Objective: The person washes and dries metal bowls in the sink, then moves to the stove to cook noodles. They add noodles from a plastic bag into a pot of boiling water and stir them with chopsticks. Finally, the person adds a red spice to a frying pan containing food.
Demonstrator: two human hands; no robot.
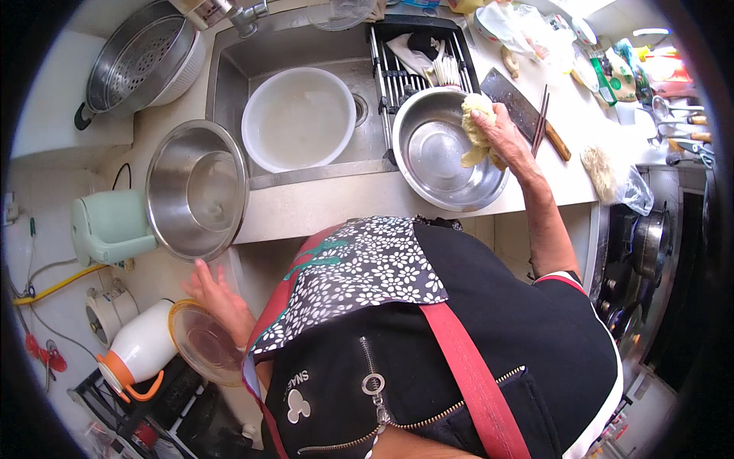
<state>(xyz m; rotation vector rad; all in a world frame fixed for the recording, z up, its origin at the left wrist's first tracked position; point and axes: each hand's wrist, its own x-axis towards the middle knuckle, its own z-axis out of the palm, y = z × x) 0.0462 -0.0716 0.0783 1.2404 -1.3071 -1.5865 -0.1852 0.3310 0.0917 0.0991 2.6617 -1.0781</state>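
Observation:
My right hand grips a crumpled yellow cloth at the right rim of a stainless steel bowl, which stands partly over the counter edge and a black-ended metal rack. My left hand, slightly blurred, is off the counter at the lower left with its fingers apart, holding nothing. Just above it a second steel bowl stands at the counter's left front. In the sink lies a white plastic basin with cloudy liquid. To the right of my right hand are a cleaver and dark chopsticks.
The sink has a faucet behind it. A steamer pot stands at the back left. A mint-green appliance, a white jug with an orange handle and a round lid are at the left. Noodles in a bag lie right.

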